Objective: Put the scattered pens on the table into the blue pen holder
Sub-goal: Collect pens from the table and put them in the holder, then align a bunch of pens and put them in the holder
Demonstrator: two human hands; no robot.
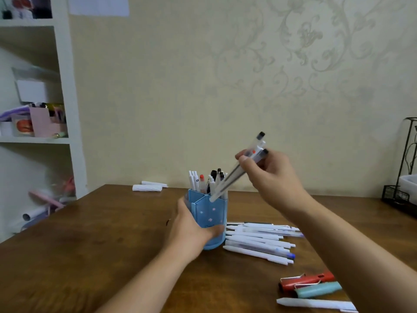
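The blue pen holder point(212, 213) stands on the wooden table point(101, 245) near the middle, with several white and black-capped pens upright in it. My left hand point(189, 227) grips the holder's left side and base. My right hand point(268, 175) is raised to the right of it, shut on a small bundle of clear pens point(237, 171) with black caps. The bundle slants down to the left and its tips reach the holder's rim. Several white pens point(259, 241) lie in a loose pile on the table just right of the holder.
A red pen point(306, 281), a teal pen point(318, 290) and a white pen point(316, 304) lie near the front right edge. Two white rolls point(147, 187) rest at the table's back. A black wire rack point(404, 177) stands far right; white shelves point(38, 109) fill the left.
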